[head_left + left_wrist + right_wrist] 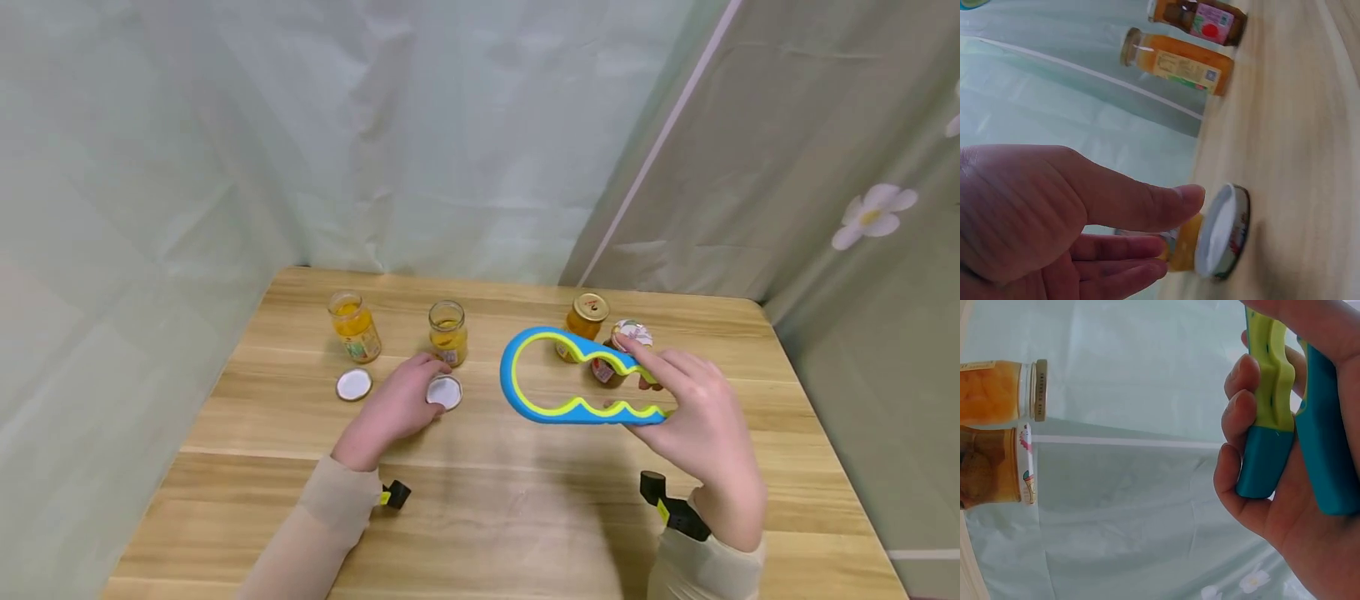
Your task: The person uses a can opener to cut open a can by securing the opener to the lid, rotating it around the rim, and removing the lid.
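Observation:
My left hand (401, 400) is low over the table, its thumb and fingers spread around a white-lined jar lid (445, 392) whose inner side faces up. In the left wrist view the thumb tip is right at the rim of the lid (1222, 231), and the fingers are fairly straight. Just behind it stands a lidless jar (448, 335) with yellow contents. Raised above the table, my right hand (701, 408) grips the handles of a blue and yellow jar opener (513, 375). Its wide loop points left, with nothing inside the grip.
Another lidless jar (356, 327) stands at the back left, with its lid (354, 384) lying in front. Behind the jar opener are a jar with a gold lid (590, 308) and a darker jar with a patterned lid (632, 333). A pale curtain (450, 167) hangs behind the table (510, 517).

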Available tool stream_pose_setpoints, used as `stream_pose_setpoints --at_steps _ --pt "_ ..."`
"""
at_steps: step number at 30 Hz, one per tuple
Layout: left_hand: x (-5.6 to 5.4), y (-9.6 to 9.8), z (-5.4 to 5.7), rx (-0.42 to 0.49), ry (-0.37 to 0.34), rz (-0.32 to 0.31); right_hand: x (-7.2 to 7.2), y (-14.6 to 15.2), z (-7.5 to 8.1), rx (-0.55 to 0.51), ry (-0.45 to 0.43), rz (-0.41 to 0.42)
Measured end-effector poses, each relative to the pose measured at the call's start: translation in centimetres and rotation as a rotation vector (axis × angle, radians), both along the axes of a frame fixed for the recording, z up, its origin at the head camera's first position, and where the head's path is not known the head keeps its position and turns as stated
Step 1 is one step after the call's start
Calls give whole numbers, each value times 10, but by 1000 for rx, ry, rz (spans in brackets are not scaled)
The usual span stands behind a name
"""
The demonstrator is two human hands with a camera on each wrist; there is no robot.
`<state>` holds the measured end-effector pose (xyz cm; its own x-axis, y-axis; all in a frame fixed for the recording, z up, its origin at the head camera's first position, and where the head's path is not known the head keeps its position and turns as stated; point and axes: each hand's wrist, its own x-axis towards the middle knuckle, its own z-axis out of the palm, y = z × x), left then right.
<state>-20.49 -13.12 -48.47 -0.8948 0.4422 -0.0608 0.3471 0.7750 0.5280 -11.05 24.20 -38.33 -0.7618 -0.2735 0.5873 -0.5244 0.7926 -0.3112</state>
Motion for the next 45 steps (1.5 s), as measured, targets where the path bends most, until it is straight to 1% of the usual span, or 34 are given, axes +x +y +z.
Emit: stream_pose_setpoints --at_steps 6,10,12,15,17,20,23,26,28,30,34,36,41,45 --pt "7 3 18 29 10 -9 1 5 2 -3 4 -30" --pt "10 5 26 71 3 -41 1 7 3 -33 8 -54" --pt "10 6 28 98 2 -65 0 9 3 -47 10 -68" --pt "11 9 31 138 -17 -92 0 10 4 -52 3 -81" --pt "12 12 30 157 -30 -109 1 12 3 -52 -7 -85" --pt "14 20 29 216 -56 -123 2 13 3 -57 -12 -89" --pt "16 33 27 311 -89 -134 3 14 2 -68 -13 -92" --pt "15 50 24 423 -129 -121 5 14 1 -74 -12 -96" --pt "12 65 23 485 -136 -111 6 15 1 -75 -11 -96" --pt "6 81 22 522 -112 -91 6 16 2 -79 -9 -93" --pt "-11 113 17 579 -37 -45 6 19 4 -95 5 -95" --pt "-19 127 13 617 -34 -15 6 20 4 -95 11 -102" --pt "-36 152 -3 706 -102 40 7 24 3 -85 19 -113" --pt "-50 165 -18 757 -167 42 6 25 2 -70 7 -109"
